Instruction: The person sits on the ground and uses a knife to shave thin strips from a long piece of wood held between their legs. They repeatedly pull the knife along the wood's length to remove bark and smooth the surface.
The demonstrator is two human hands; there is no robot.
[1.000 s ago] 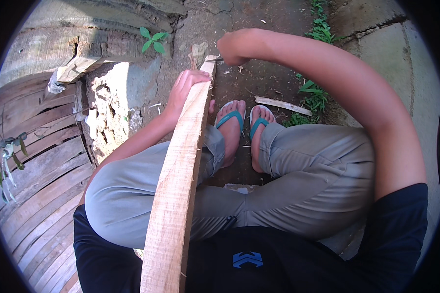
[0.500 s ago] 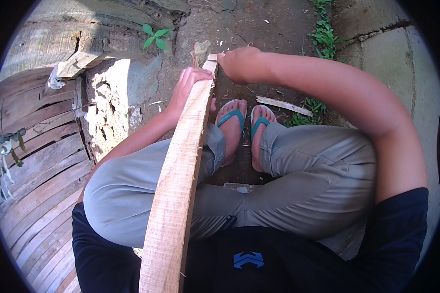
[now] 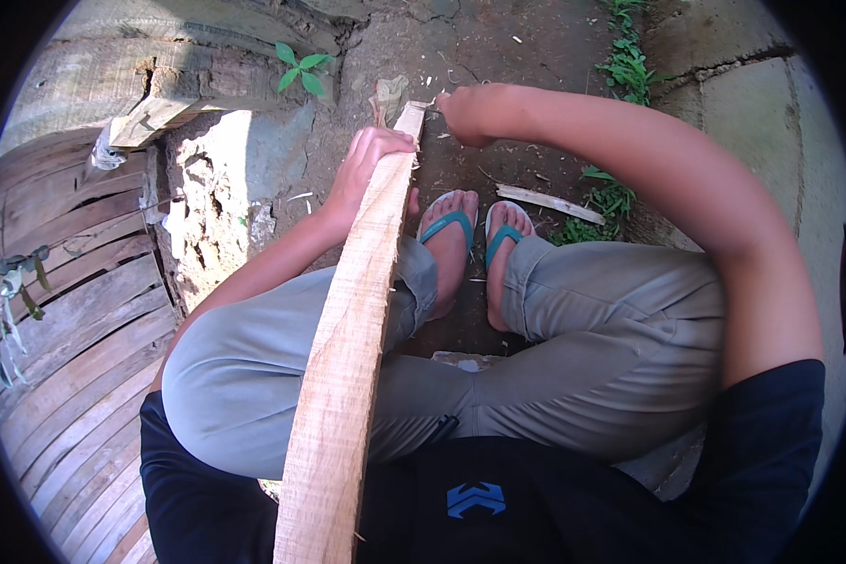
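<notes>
Hands grip pale wooden plank [image 3: 348,329]: left hand [image 3: 371,164], right hand [image 3: 470,111].

Pale tan plank [image 3: 348,357] (rough grain); teal sandals [image 3: 475,230]; grey trousers [image 3: 573,367].

Bare brown dirt ground [image 3: 536,47], littered with pale wood chips.
A pale split wood sliver [image 3: 547,200] lies near its weedy right edge; feet in teal flip-flops [image 3: 446,226] rest mid-ground.
</notes>
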